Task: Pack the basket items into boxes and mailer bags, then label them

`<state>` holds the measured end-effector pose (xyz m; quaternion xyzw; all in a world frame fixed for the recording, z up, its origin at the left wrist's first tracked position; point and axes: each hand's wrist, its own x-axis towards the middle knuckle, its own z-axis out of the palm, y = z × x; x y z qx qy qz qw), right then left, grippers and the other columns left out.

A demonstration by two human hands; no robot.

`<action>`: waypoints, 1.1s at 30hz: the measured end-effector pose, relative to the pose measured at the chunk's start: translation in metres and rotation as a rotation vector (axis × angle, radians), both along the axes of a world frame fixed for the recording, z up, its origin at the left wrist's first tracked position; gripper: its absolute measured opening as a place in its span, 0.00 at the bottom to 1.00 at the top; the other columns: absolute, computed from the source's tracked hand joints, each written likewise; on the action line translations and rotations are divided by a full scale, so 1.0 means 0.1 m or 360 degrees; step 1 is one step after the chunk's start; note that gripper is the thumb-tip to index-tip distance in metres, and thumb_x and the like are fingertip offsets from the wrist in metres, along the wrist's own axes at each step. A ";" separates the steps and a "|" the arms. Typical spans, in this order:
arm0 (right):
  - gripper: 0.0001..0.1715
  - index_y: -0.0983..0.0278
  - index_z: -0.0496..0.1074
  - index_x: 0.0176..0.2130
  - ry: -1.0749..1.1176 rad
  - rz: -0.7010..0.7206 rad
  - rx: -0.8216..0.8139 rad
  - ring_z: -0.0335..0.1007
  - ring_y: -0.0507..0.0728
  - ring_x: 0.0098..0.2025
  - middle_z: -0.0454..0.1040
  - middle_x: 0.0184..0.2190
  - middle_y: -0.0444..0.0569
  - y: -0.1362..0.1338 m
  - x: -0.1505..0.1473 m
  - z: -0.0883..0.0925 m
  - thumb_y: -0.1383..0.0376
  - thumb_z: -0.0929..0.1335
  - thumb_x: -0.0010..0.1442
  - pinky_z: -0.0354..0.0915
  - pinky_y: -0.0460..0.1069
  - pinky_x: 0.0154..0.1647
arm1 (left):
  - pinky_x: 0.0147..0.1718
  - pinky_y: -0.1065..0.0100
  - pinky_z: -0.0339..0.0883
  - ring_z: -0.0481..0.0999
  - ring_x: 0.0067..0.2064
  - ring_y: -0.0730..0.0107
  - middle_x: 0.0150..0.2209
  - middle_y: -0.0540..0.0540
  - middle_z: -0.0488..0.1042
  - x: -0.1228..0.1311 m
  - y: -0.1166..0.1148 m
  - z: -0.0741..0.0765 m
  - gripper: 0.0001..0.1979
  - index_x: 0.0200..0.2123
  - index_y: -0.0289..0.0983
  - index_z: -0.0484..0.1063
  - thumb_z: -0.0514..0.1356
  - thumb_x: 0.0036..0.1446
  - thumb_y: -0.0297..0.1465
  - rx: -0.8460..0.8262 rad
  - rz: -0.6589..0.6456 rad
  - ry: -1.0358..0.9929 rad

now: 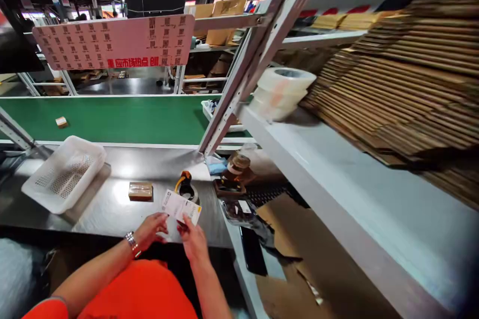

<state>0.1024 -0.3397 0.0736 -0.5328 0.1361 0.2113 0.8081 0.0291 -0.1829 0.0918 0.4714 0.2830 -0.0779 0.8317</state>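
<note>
Both hands hold a white printed label just above the dark steel worktable. My left hand, with a metal watch at the wrist, pinches the label's lower left edge. My right hand grips its right side with thumb and fingers closed. A small brown taped box lies on the table just beyond my left hand. An orange-handled tape dispenser sits right behind the label.
A white plastic basket stands at the table's left. The green conveyor belt behind carries a small box. On the right, a white shelf holds tape rolls and flat cardboard stacks. A black phone lies nearby.
</note>
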 end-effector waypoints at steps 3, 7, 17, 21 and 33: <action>0.34 0.62 0.85 0.32 0.0120 0.0198 0.0046 0.82 0.63 0.38 0.89 0.35 0.55 0.11 -0.19 -0.05 0.44 0.90 0.33 0.75 0.53 0.35 | 0.49 0.60 0.79 0.85 0.49 0.54 0.47 0.38 0.87 -0.01 -0.16 -0.05 0.30 0.43 0.37 0.82 0.85 0.45 0.49 0.0130 0.0104 -0.0192; 0.36 0.60 0.87 0.34 0.0097 0.0327 -0.0051 0.79 0.60 0.35 0.86 0.32 0.51 0.07 -0.28 -0.15 0.41 0.89 0.34 0.73 0.52 0.33 | 0.56 0.55 0.79 0.85 0.51 0.50 0.48 0.38 0.89 0.00 -0.12 -0.04 0.19 0.44 0.37 0.83 0.81 0.53 0.37 0.0280 0.0344 -0.0084; 0.36 0.62 0.85 0.29 -0.0041 0.0475 -0.0185 0.69 0.56 0.31 0.82 0.27 0.49 -0.19 -0.11 -0.24 0.37 0.88 0.37 0.68 0.51 0.32 | 0.46 0.58 0.78 0.87 0.46 0.53 0.45 0.37 0.89 -0.12 0.00 -0.11 0.18 0.46 0.35 0.83 0.78 0.57 0.38 0.0354 0.0172 0.0070; 0.38 0.61 0.81 0.27 -0.0168 0.0504 -0.0243 0.66 0.54 0.28 0.79 0.24 0.47 -0.26 -0.02 -0.20 0.34 0.86 0.40 0.67 0.52 0.34 | 0.41 0.62 0.76 0.84 0.40 0.57 0.38 0.39 0.87 -0.09 0.18 -0.08 0.24 0.37 0.34 0.83 0.81 0.51 0.48 0.0378 0.0082 0.0024; 0.32 0.66 0.87 0.36 -0.0379 0.0855 -0.0204 0.71 0.55 0.33 0.83 0.30 0.49 -0.26 0.38 0.10 0.40 0.84 0.52 0.66 0.51 0.36 | 0.28 0.67 0.68 0.77 0.25 0.67 0.25 0.42 0.82 -0.06 0.44 0.11 0.12 0.30 0.26 0.87 0.81 0.47 0.28 0.0645 -0.0830 0.0105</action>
